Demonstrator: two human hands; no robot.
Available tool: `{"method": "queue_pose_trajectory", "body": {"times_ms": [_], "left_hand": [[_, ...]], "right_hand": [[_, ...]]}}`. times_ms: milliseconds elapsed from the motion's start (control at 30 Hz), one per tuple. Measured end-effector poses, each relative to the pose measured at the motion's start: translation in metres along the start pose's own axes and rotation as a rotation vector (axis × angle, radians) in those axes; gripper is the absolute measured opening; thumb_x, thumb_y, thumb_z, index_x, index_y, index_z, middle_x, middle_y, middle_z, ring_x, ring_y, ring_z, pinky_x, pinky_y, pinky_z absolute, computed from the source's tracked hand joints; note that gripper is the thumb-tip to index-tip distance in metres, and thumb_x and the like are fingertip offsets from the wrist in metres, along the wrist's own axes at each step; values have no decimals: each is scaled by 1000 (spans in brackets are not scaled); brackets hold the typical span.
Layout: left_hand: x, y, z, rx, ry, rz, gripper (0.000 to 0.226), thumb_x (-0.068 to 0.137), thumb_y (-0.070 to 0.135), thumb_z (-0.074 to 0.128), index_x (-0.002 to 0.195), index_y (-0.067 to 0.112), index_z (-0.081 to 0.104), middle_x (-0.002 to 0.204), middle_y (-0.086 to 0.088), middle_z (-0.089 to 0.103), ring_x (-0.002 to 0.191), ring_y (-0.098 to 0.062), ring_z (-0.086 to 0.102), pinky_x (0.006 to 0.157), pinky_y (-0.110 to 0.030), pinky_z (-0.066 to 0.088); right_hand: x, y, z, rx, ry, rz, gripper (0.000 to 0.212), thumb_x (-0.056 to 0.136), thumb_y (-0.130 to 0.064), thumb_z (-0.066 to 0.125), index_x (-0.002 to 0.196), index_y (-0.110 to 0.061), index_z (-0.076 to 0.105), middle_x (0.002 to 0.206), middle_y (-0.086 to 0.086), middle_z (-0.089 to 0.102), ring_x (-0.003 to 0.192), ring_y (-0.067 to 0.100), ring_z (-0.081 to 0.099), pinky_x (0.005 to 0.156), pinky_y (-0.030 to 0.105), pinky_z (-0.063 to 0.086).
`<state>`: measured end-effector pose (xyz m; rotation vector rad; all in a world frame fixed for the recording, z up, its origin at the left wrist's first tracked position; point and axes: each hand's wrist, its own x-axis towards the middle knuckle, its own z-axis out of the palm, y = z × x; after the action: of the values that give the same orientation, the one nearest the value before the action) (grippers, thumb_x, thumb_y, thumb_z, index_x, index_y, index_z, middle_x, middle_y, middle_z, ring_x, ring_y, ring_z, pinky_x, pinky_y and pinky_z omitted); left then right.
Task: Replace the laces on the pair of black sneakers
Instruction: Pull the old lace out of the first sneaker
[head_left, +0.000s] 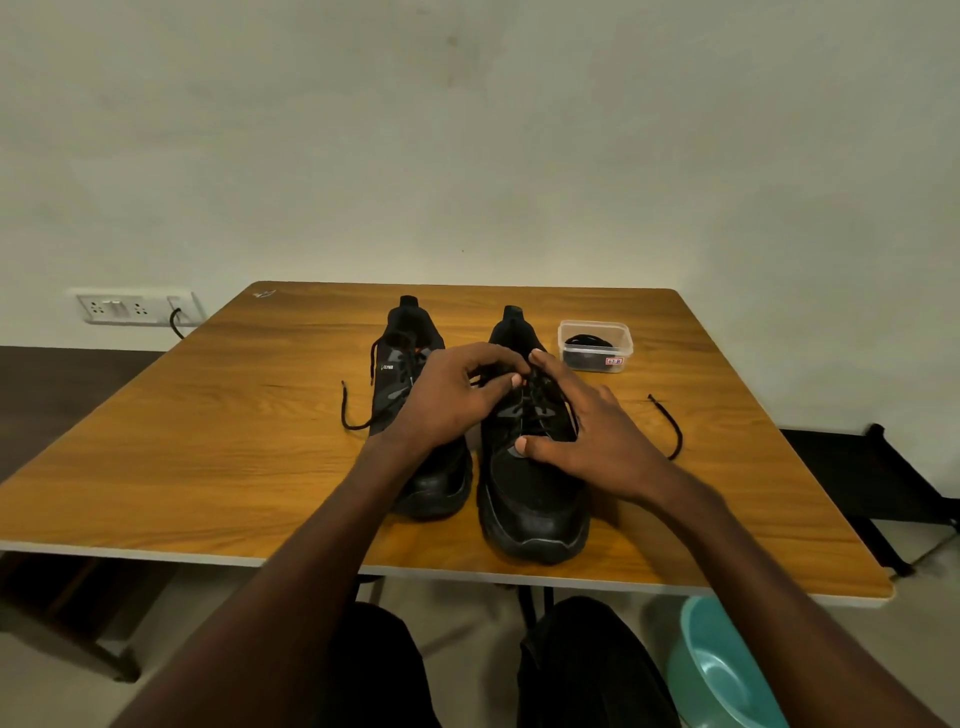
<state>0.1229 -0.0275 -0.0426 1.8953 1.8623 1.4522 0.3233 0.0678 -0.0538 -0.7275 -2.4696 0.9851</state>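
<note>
Two black sneakers stand side by side on the wooden table (208, 447), toes toward me. The left sneaker (410, 338) has its lace loose, one end trailing left on the table (350, 415). My left hand (447, 400) reaches across it and pinches the lace at the upper eyelets of the right sneaker (535, 493). My right hand (587, 431) rests over that shoe's right side, thumb on the vamp, forefinger up at the laces. A loose black lace end (672, 426) lies right of this shoe.
A clear plastic box (595, 345) holding coiled black laces sits at the back right of the table. A wall socket (132, 307) with a black cable is at the left. A teal basin (722, 670) stands on the floor by my right knee.
</note>
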Motion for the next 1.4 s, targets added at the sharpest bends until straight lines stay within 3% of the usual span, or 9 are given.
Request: {"method": "queue_pose_trajectory", "body": {"times_ms": [167,533,633,733,867,933,1000,1133,1400], "left_hand": [[0,12,0,67,-3,-13,18,96,20,74,113,21,78,108,11,78,105,-2,71,95,-36,60],[-12,13,11,198,96,67,18,101,21,67,118,20,74,113,9,75,105,-1,67,92,-26,56],[-11,16,13,258,130,45,18,99,23,69,116,21,76,117,5,67,109,-8,63,92,-29,55],[-10,26,19,414,161,40,17,99,21,68,114,18,77,110,1,60,101,-15,58,84,-30,52],[-8,41,24,468,144,-16,17,103,17,62,113,11,74,107,-4,65,88,-18,63,77,-32,53],[-8,44,24,473,133,-67,18,105,19,59,113,11,72,108,-4,62,86,-14,58,76,-27,46],[-8,45,21,469,122,-85,17,104,21,62,114,13,73,107,-2,63,87,-9,54,78,-24,41],[-17,42,18,433,106,-149,20,100,22,69,117,16,75,112,-2,69,100,-16,65,89,-32,54],[-22,39,18,238,194,-203,7,95,20,74,100,17,79,98,4,74,89,-7,66,86,-28,56]], "right_hand": [[-11,-4,1,-22,-52,-5,109,81,-59,79,159,-56,4,164,-11,27,146,14,21,105,34,32],[-16,3,9,-6,-2,18,107,79,-66,76,159,-57,6,165,-18,26,146,12,21,111,39,33],[-18,2,9,-19,7,14,107,78,-68,74,159,-56,6,165,-19,25,146,10,20,109,37,32],[-18,0,7,-48,5,14,107,80,-65,77,160,-55,5,165,-21,24,146,11,22,106,34,31],[-17,-4,5,-146,18,-87,110,81,-65,75,163,-47,3,169,-28,1,154,8,12,119,33,20],[-18,-7,5,-156,11,-87,109,82,-65,75,161,-51,1,168,-32,0,151,13,18,115,34,26],[-20,-9,4,-148,-7,-38,107,83,-61,75,160,-55,0,167,-28,12,143,16,25,105,34,35],[-28,-12,8,-100,9,-16,107,83,-57,78,159,-55,3,160,-18,31,138,17,27,100,33,37],[-31,-19,4,-110,-36,-9,119,74,-56,87,161,-49,6,169,-24,9,147,17,17,112,35,24]]}}
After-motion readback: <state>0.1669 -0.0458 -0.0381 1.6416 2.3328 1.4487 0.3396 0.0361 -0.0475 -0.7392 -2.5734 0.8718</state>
